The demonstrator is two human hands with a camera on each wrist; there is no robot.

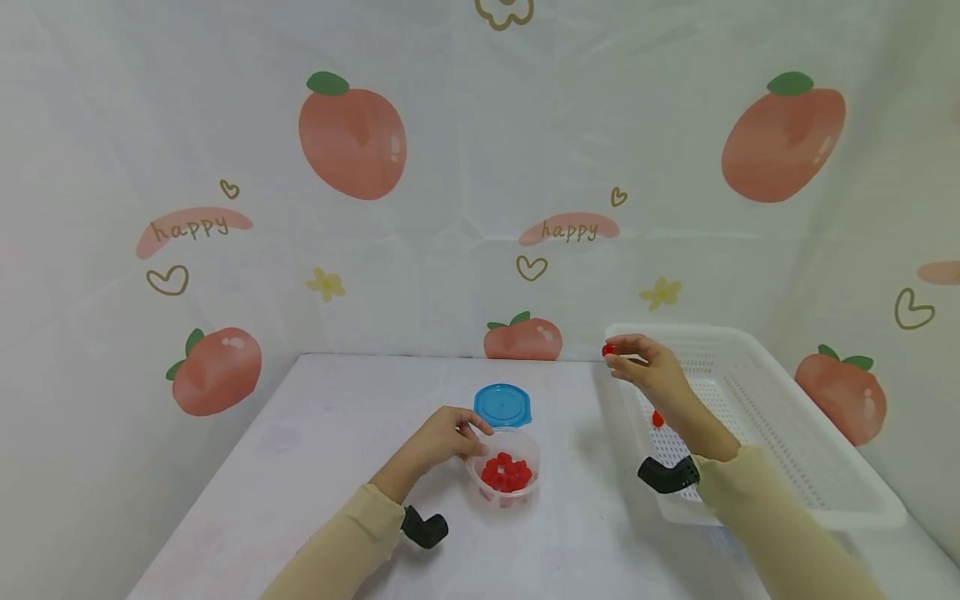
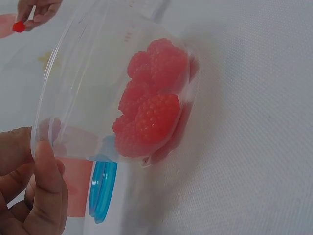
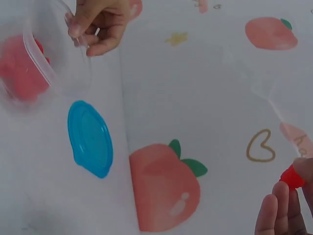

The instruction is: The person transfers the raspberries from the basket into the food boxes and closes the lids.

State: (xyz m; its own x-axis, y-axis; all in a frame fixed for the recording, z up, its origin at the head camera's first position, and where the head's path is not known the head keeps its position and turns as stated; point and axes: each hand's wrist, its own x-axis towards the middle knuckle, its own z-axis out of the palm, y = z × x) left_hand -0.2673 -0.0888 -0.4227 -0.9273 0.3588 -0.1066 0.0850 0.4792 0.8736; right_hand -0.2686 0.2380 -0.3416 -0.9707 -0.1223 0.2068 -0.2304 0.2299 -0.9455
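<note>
My left hand [image 1: 447, 437] pinches the rim of a clear round plastic tub [image 1: 534, 457] between thumb and fingers. Inside the tub lie several red raspberries [image 2: 154, 117], heaped on its bottom. My right hand [image 1: 647, 367] is raised over the left rim of a white basket [image 1: 787, 392] and pinches one raspberry [image 3: 292, 177] between thumb and fingertips. In the head view another red raspberry [image 1: 657, 418] lies in the basket, below the right hand. Part of the basket is hidden behind the right forearm.
A blue lid [image 1: 502, 405] lies flat on the white table [image 1: 337, 467] just behind the tub. The basket has perforated walls and stands at the table's right side. Behind the table hangs a white curtain [image 1: 450, 125] printed with fruit. Each wrist carries a black camera mount [image 1: 425, 527].
</note>
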